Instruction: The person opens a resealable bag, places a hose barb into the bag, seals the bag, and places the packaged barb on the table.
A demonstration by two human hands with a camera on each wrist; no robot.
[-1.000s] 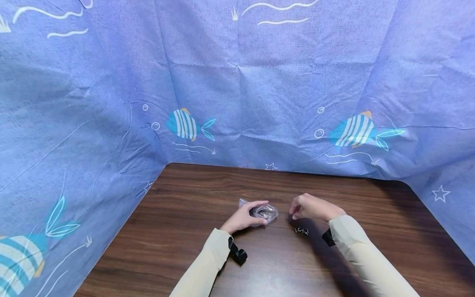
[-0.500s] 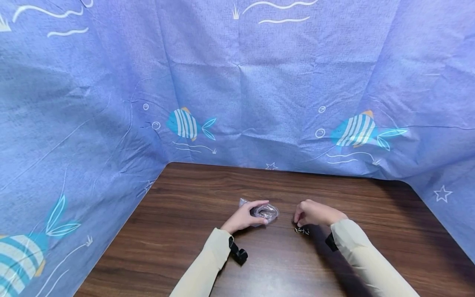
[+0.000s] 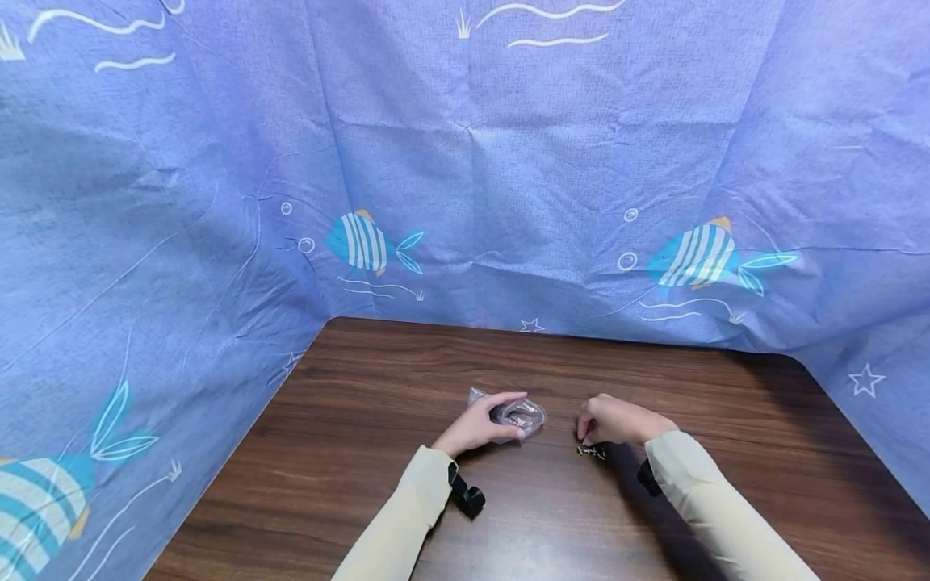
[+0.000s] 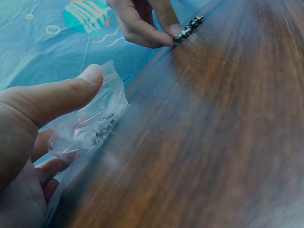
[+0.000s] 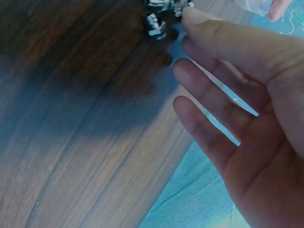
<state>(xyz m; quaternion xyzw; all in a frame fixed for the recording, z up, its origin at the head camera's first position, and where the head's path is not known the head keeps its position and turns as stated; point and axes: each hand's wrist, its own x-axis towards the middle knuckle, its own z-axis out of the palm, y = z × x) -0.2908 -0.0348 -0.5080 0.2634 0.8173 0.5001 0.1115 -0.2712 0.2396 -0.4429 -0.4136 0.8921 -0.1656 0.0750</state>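
A clear plastic bag (image 3: 534, 413), its mouth opened toward the right, lies on the table within my left hand (image 3: 475, 425). Thumb and fingers curve round it, and in the left wrist view small shiny metal pieces (image 4: 100, 133) show inside the bag. To the right, a small pile of silver and dark screws (image 3: 592, 453) lies on the wood. My right hand (image 3: 621, 421) reaches down to the pile's far edge. In the right wrist view its thumb and index fingertips pinch at a screw (image 5: 179, 7); the other fingers extend loosely. The pinched piece is mostly hidden.
The dark wooden table (image 3: 407, 355) has rounded back corners. A blue fish-print cloth (image 3: 538, 177) hangs behind it and along the sides. Black wrist bands with cameras (image 3: 467, 498) sit on both wrists.
My right hand has come down and slightly right, from beyond the screws to touching them; in the last half second it has barely moved. The left hand and bag stay put.
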